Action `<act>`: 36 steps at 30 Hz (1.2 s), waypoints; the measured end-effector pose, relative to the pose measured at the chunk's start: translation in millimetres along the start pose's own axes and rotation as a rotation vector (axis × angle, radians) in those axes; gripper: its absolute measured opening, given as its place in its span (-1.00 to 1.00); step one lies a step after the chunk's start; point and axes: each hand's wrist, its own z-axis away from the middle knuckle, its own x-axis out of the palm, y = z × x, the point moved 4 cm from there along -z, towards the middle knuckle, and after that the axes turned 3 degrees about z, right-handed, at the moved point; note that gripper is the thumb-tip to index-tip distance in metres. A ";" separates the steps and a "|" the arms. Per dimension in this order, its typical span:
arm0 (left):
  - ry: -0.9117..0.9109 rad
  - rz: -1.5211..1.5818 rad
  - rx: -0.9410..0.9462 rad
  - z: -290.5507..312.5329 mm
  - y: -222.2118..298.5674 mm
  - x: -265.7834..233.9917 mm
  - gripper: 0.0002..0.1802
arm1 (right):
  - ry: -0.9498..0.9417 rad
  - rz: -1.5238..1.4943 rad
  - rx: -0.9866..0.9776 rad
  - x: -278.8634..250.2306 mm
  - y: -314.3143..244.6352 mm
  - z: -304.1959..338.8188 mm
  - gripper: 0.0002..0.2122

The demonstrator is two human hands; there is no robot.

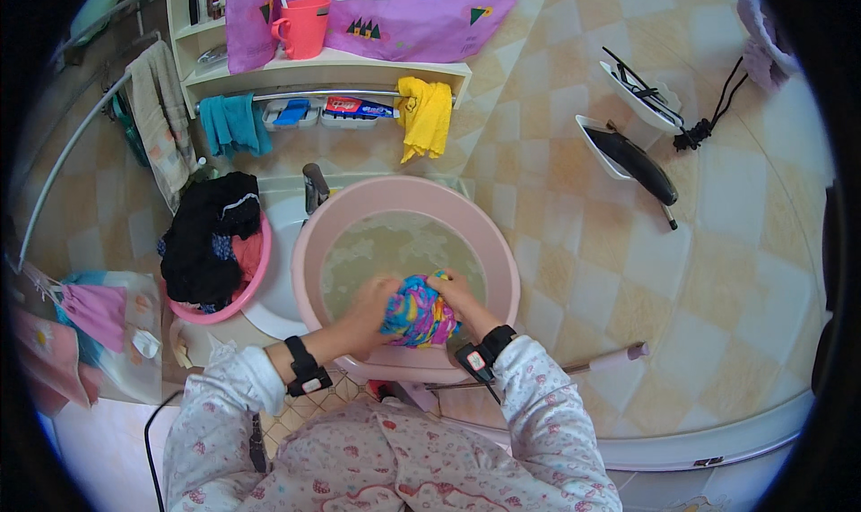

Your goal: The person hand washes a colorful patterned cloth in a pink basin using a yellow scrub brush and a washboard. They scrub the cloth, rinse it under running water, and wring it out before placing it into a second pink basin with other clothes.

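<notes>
A bunched, multicoloured cloth (420,313) in blue, pink and yellow is held between my two hands, over the near part of a large pink basin (498,261). Cloudy water with patches of foam (395,243) fills the basin's bottom. My left hand (369,304), a little blurred, grips the cloth's left side with its fingers closed. On the other side my right hand (456,295) has its fingers wrapped round the cloth's right edge. Both wrists wear black straps with small devices.
Left of the basin, a smaller pink tub (266,259) holds dark clothes (211,243) on the white sink (285,243). Behind stands a tap (315,187). A shelf (359,66) carries a red mug (305,30); a yellow cloth (424,117) hangs below. Wall holders keep a hairdryer (637,160).
</notes>
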 end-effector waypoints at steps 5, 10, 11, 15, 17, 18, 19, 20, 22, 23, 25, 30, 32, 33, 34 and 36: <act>0.081 0.628 -0.462 12.9 -13.5 9.7 -0.14 | 0.182 0.104 -0.283 0.2 13.1 2.8 -0.60; -0.179 1.269 -1.040 -2.7 -21.9 5.6 -0.24 | -0.032 0.603 -0.451 10.0 -8.5 34.9 -0.28; -0.210 1.333 -1.026 -6.6 -22.1 4.6 -0.29 | -0.092 0.640 -0.483 10.2 -15.5 45.7 -0.18; -0.221 1.103 -0.968 -14.1 -36.5 12.3 -0.49 | -0.184 0.890 -0.804 18.5 -40.1 90.3 0.11; -0.209 0.920 -0.769 -21.2 -40.0 17.8 -0.47 | -0.188 1.019 -0.871 25.3 -43.9 100.5 0.20; -0.205 0.753 -0.604 -25.4 -39.8 17.4 -0.43 | -0.144 0.987 -0.839 26.3 -45.2 100.7 0.17; -0.205 0.532 -0.482 -28.5 -39.7 16.2 -0.39 | -0.101 0.956 -0.807 27.2 -46.3 98.8 0.15; -0.165 0.309 -0.293 -32.3 -36.2 12.3 -0.35 | -0.059 0.926 -0.778 28.3 -46.7 96.1 0.12; -0.154 0.298 -0.206 -31.9 -33.9 7.2 -0.17 | -0.076 0.976 -0.685 32.6 -43.5 90.2 0.05; -0.146 0.261 -0.141 -32.6 -31.1 3.0 -0.09 | -0.086 0.985 -0.655 34.6 -42.5 87.7 0.02; -0.251 0.124 -0.125 -33.6 -26.5 1.9 0.11 | -0.089 1.054 -0.664 38.1 -42.6 84.4 -0.02; -0.460 -0.196 -0.177 -36.5 -8.2 9.8 0.19 | -0.124 1.176 -0.637 36.8 -41.2 75.1 -0.08; -0.489 -0.288 -0.195 -32.2 -2.4 9.7 0.13 | -0.094 1.346 -0.699 34.9 -40.3 71.3 -0.10; -0.453 -0.296 -0.184 -30.5 1.1 8.5 0.07 | -0.133 1.293 -0.715 34.6 -39.8 68.4 -0.11; -0.413 -0.313 -0.173 -28.3 4.1 7.5 0.02 | -0.175 1.238 -0.725 34.5 -39.1 65.6 -0.12; -0.370 -0.350 -0.192 -25.4 6.5 9.7 -0.11 | -0.238 1.142 -0.693 35.4 -36.4 59.4 -0.14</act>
